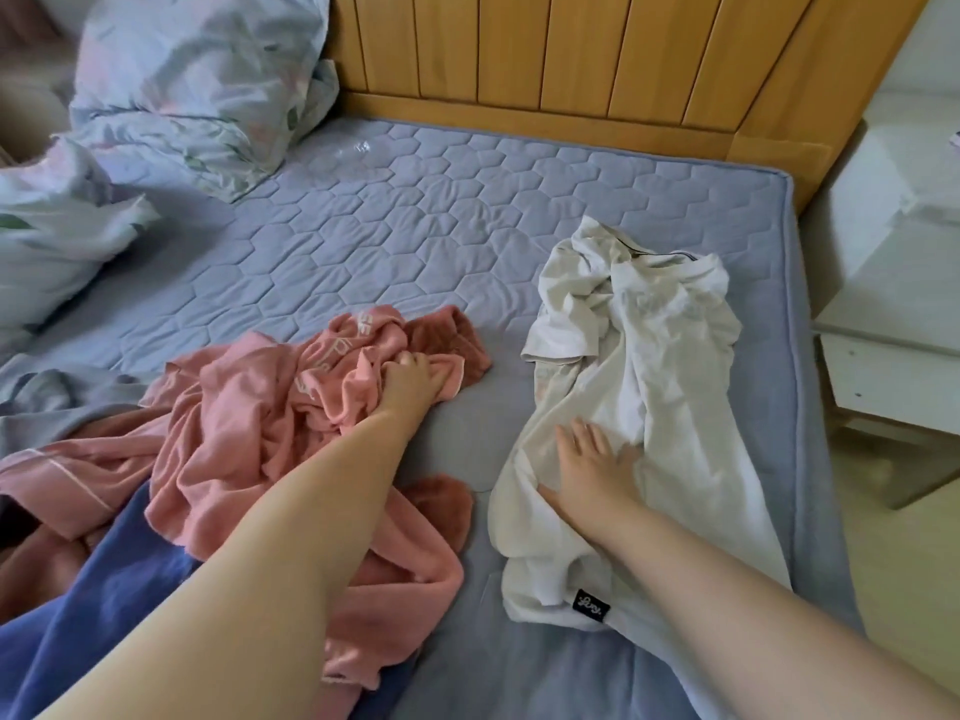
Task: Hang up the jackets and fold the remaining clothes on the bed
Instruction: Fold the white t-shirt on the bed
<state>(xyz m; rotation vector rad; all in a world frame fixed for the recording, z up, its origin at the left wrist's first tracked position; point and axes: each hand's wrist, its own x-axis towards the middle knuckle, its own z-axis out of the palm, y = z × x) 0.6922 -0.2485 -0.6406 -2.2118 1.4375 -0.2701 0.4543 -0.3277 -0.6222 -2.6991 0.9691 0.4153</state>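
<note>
A crumpled pink garment [244, 407] with white lettering lies on the blue quilted bed [415, 226], left of centre. My left hand [408, 384] grips a bunch of its fabric near its far right edge. A white T-shirt [639, 366] with a small black label at its hem lies rumpled on the right side of the bed. My right hand [592, 472] rests flat on its lower part, fingers spread. A blue garment [104, 615] lies partly under the pink one at the near left. Pink piped clothing [57, 475] sits at the far left.
A floral duvet and pillow [197, 80] are heaped at the bed's far left. The wooden headboard [571, 54] runs along the back. A white nightstand [893, 283] stands beside the bed on the right. A grey-blue cloth [47, 397] lies at the left.
</note>
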